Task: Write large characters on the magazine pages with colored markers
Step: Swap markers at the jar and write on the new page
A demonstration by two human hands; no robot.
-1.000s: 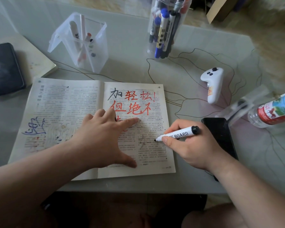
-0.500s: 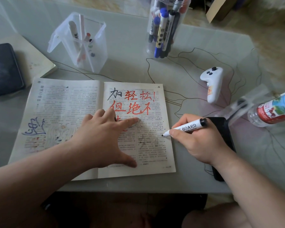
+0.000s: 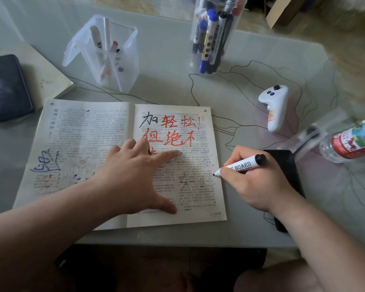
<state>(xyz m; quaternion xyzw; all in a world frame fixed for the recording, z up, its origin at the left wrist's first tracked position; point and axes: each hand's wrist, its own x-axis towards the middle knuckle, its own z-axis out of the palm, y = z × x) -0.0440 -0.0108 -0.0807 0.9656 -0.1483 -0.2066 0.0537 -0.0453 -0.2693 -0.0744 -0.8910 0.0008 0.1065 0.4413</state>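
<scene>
An open magazine point(image 3: 76, 144) lies flat on the table. Its right page carries one black and several red large characters at the top, plus a faint grey stroke lower down. Blue scribbles mark the left page. My left hand point(image 3: 133, 178) presses flat on the magazine across the centre fold, fingers spread, index finger pointing at the right page. My right hand point(image 3: 255, 184) grips a white board marker point(image 3: 240, 165) with a black cap end, its black tip at the right page's outer edge.
A clear round jar point(image 3: 213, 36) of markers and a clear square holder point(image 3: 105, 53) stand at the back. A white controller point(image 3: 276, 106), a lying plastic bottle point(image 3: 350, 142) and a black phone point(image 3: 291, 175) sit to the right. A dark tablet point(image 3: 6, 87) rests on a book at the left.
My right hand has carried the marker tip rightward, from over the faint stroke in the lower right page to the page's outer edge. My left hand has stayed put.
</scene>
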